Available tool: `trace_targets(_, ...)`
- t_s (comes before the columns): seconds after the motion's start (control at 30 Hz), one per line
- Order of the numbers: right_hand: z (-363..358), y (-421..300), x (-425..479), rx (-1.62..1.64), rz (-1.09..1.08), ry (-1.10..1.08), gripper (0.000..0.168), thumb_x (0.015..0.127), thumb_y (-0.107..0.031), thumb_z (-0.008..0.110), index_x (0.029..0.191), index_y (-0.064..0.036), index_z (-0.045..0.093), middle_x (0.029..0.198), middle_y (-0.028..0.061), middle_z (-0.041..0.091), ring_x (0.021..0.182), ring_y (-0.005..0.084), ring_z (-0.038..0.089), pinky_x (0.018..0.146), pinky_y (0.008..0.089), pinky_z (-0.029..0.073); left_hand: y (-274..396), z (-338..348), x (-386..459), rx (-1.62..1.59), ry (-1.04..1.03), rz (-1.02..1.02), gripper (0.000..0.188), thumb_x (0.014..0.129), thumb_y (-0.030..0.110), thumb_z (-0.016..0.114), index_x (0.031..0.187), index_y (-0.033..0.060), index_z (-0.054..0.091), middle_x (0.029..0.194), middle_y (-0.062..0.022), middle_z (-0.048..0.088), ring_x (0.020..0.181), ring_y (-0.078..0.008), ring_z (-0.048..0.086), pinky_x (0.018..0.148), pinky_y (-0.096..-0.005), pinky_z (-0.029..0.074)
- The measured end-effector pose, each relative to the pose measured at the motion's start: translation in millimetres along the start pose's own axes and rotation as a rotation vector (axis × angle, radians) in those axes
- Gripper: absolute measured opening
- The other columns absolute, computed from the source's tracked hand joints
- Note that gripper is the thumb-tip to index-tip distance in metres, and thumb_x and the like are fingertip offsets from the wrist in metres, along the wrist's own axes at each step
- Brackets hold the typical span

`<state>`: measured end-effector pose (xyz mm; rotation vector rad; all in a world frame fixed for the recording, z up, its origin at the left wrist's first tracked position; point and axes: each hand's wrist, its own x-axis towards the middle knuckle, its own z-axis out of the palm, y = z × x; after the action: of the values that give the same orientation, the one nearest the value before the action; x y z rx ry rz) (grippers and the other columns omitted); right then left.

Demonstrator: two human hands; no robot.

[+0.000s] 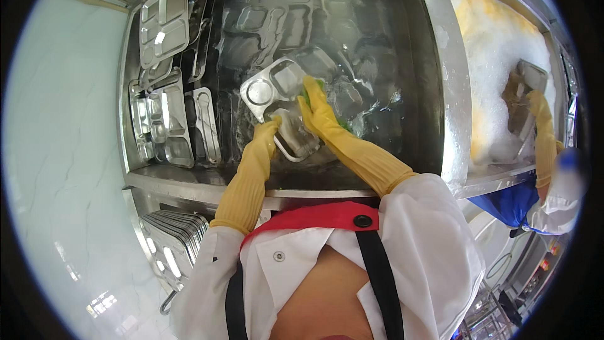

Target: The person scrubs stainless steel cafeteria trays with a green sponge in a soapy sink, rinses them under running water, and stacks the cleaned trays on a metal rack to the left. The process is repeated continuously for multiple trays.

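Both my hands wear yellow rubber gloves over a steel sink [424,118] of water. My left hand [268,133] grips the near edge of a metal compartment tray [278,80], which is tilted and partly under water. In my right hand [318,108] is a green scouring pad [315,92], pressed against the tray; the glove hides most of the pad. Further trays [264,21] lie submerged toward the back of the sink, blurred by ripples.
Several metal trays [172,118] lean along the sink's left side, one tray [165,16] rising above the rim. Below left stands a stack of trays [174,236]. At right, a co-worker's gloved hand [542,123] holds a tray [533,75] in a foam-filled sink [486,47].
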<state>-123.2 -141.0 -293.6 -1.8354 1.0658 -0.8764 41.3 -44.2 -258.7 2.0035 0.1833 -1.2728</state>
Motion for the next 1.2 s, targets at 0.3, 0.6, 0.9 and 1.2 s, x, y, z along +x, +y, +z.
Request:
trace_targets(0.3,-45,38,34,-0.485,0.197,-0.192,0.045,0.106,-0.024,0.051,0.149,-0.010,0.049,0.149,0.0257,0.055,0.128,0.0462,0.060,0.104,0.0535,0.050,56,-48,-128,-0.131,-0.065,0.350,0.040,0.074,-0.003,0.074,0.114,-0.0015,0.070,0.095,-0.0139,0.073,0.076,-0.0266,0.070,0.066,-0.0398,0.057)
trace_targets(0.6,-60,181,27,0.113,0.272,0.234,0.047,0.104,-0.036,0.067,0.144,-0.012,0.060,0.125,0.0149,0.073,0.108,0.0314,0.069,0.101,0.0386,0.052,87,-116,-220,0.635,0.480,0.686,0.031,0.086,0.011,0.067,0.117,0.0141,0.073,0.105,-0.0105,0.076,0.089,-0.0235,0.073,0.083,-0.0386,0.054)
trace_targets(0.9,-173,50,40,0.543,0.667,-0.334,0.051,0.101,-0.030,0.071,0.143,-0.003,0.064,0.138,0.0137,0.066,0.125,0.0228,0.063,0.107,0.0316,0.047,29,-19,-227,1.224,0.093,1.810,0.036,0.075,0.015,0.074,0.105,-0.0039,0.071,0.081,-0.0085,0.066,0.092,-0.0271,0.067,0.094,-0.0393,0.051)
trace_targets(1.2,-167,-81,1,-0.250,-0.207,-0.725,0.034,0.099,-0.009,0.061,0.130,-0.017,0.073,0.129,0.0124,0.072,0.120,0.0346,0.066,0.102,0.0403,0.053,-33,20,-185,1.188,-0.085,1.774,0.044,0.071,0.019,0.073,0.109,-0.0032,0.071,0.093,-0.0106,0.064,0.113,-0.0315,0.064,0.100,-0.0448,0.054)
